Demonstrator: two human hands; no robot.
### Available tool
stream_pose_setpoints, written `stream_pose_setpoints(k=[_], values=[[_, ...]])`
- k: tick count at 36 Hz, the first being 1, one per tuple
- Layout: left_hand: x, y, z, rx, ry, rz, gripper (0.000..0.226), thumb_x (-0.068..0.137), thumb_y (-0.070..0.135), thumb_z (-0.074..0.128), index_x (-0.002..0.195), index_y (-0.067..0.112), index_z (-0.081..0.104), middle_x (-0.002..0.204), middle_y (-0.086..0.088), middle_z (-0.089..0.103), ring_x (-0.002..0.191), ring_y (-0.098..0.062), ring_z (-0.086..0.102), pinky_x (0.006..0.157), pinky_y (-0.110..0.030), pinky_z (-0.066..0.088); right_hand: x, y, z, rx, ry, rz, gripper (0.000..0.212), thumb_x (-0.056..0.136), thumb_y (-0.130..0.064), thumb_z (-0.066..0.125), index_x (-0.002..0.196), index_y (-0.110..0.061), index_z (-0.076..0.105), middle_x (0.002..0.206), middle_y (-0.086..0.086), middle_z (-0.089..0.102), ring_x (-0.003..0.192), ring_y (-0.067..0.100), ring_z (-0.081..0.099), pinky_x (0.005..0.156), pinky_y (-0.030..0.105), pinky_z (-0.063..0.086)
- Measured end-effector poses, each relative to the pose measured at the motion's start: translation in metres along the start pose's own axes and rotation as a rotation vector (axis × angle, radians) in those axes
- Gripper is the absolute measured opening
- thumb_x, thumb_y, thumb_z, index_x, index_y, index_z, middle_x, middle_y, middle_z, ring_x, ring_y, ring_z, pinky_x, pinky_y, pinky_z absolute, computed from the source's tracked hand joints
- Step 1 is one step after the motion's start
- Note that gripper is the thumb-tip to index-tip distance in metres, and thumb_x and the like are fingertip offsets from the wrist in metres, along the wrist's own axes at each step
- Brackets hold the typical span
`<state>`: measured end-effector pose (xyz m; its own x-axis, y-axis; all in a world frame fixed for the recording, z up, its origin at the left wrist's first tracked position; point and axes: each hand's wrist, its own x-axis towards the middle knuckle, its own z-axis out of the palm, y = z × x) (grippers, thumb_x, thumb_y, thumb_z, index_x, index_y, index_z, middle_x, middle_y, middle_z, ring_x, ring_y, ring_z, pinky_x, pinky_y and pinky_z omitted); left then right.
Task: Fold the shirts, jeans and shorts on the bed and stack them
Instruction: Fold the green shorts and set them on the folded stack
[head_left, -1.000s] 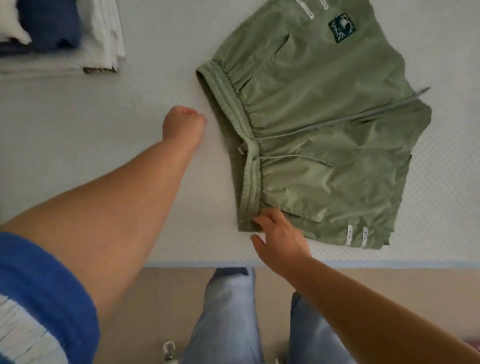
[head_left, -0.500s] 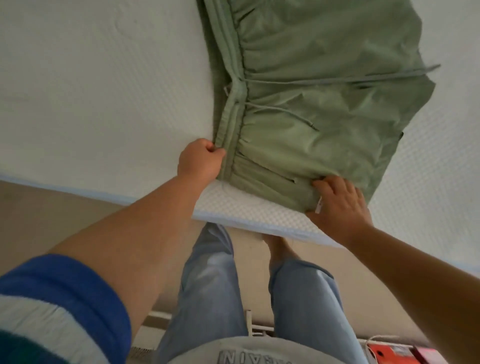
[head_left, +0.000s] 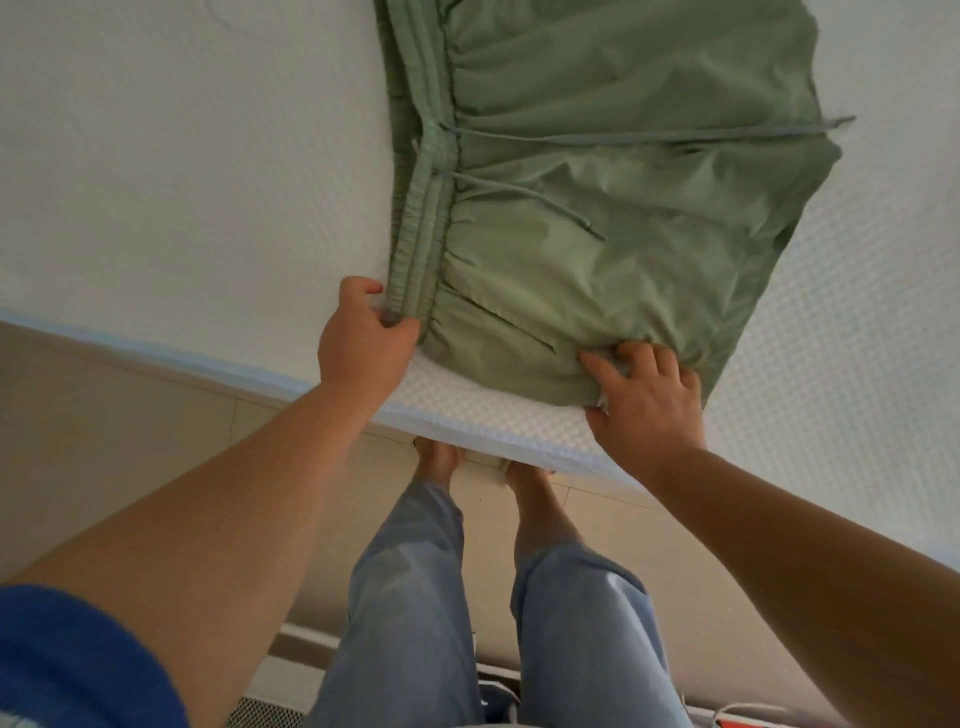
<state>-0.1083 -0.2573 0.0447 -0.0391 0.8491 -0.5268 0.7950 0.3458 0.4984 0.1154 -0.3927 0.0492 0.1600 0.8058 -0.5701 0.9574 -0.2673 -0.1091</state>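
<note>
Both hands have settled on the near edge of the green shorts (head_left: 613, 171) since half a second ago, the left hand (head_left: 363, 338) now closed more fully around the waistband corner. From above, a person stands at the edge of a white, dimpled bed (head_left: 182, 182), arms reaching forward. On the left, a blue sleeve (head_left: 78, 660) covers the upper arm, and the left hand pinches the near end of the gathered elastic waistband (head_left: 421, 223) between thumb and curled fingers. Moving right, the shorts lie on the mattress near its edge, the waistband running away from the viewer and two grey-green drawstrings (head_left: 649, 137) trailing across the wrinkled fabric. Farther right, the right hand (head_left: 644, 400) has its fingers curled over the near hem corner of the shorts, gripping a bunch of fabric. Below the bed edge, light blue jeans (head_left: 415, 597) and bare feet show on a beige floor (head_left: 104, 405).
</note>
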Motion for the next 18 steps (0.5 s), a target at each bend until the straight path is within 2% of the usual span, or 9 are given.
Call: stream_pose_setpoints(k=[4,7,8,10,13,15,18], values=[[-0.002,-0.004,-0.012,0.137,-0.051,0.258,0.06,0.08,0.017,0.066,0.134,0.022,0.042,0.072,0.009,0.055,0.069,-0.017,0.056,0.063,-0.032,0.045,0.011,-0.002,-0.007,0.031,0.121,0.015,0.03,0.077,-0.022,0.07,0.107,-0.023,0.07,0.097,0.012,0.061,0.091,0.036,0.055,0.078,0.045,0.04],[0.0,-0.007,-0.021,0.448,-0.187,0.409,0.078,0.079,0.024,0.067,0.146,0.03,0.028,0.1,-0.009,0.059,0.094,-0.029,0.054,0.082,-0.038,0.045,0.017,-0.004,-0.015,0.0,0.097,-0.007,0.022,0.082,-0.023,0.064,0.103,-0.021,0.071,0.098,0.009,0.062,0.093,0.034,0.055,0.083,0.041,0.036],[0.0,-0.008,-0.022,0.577,-0.209,0.429,0.076,0.079,0.028,0.066,0.146,0.032,0.029,0.109,-0.011,0.055,0.103,-0.03,0.049,0.086,-0.038,0.04,0.019,-0.005,-0.017,-0.003,0.069,-0.013,0.024,0.085,-0.024,0.06,0.106,-0.021,0.069,0.103,0.008,0.061,0.098,0.032,0.053,0.085,0.04,0.035],[0.002,-0.006,-0.025,0.72,-0.212,0.469,0.071,0.078,0.03,0.066,0.142,0.032,0.037,0.115,-0.011,0.05,0.107,-0.03,0.043,0.087,-0.037,0.036,0.02,-0.006,-0.02,-0.008,0.021,-0.022,0.028,0.089,-0.028,0.051,0.114,-0.022,0.064,0.113,0.003,0.058,0.106,0.027,0.048,0.09,0.036,0.031],[0.004,0.003,-0.027,0.75,-0.15,0.567,0.06,0.067,0.021,0.076,0.125,0.023,0.06,0.107,-0.017,0.052,0.101,-0.035,0.047,0.081,-0.039,0.038,0.021,-0.006,-0.029,0.036,0.004,-0.007,0.029,0.09,-0.027,0.049,0.115,-0.019,0.062,0.116,0.002,0.055,0.11,0.024,0.045,0.091,0.033,0.031],[0.008,0.01,-0.025,0.762,-0.095,0.656,0.053,0.059,0.014,0.08,0.11,0.017,0.068,0.103,-0.02,0.055,0.097,-0.038,0.052,0.078,-0.041,0.041,0.021,-0.006,-0.037,0.1,0.002,0.015,0.027,0.089,-0.023,0.051,0.113,-0.015,0.062,0.114,0.004,0.056,0.11,0.026,0.047,0.09,0.035,0.036],[0.013,0.015,-0.023,0.807,-0.138,0.723,0.043,0.068,0.013,0.074,0.11,0.016,0.067,0.121,-0.021,0.053,0.112,-0.04,0.048,0.088,-0.044,0.038,0.024,-0.005,-0.052,0.172,-0.039,0.061,0.026,0.091,-0.019,0.048,0.115,-0.013,0.058,0.115,0.005,0.057,0.109,0.026,0.051,0.084,0.036,0.042]])
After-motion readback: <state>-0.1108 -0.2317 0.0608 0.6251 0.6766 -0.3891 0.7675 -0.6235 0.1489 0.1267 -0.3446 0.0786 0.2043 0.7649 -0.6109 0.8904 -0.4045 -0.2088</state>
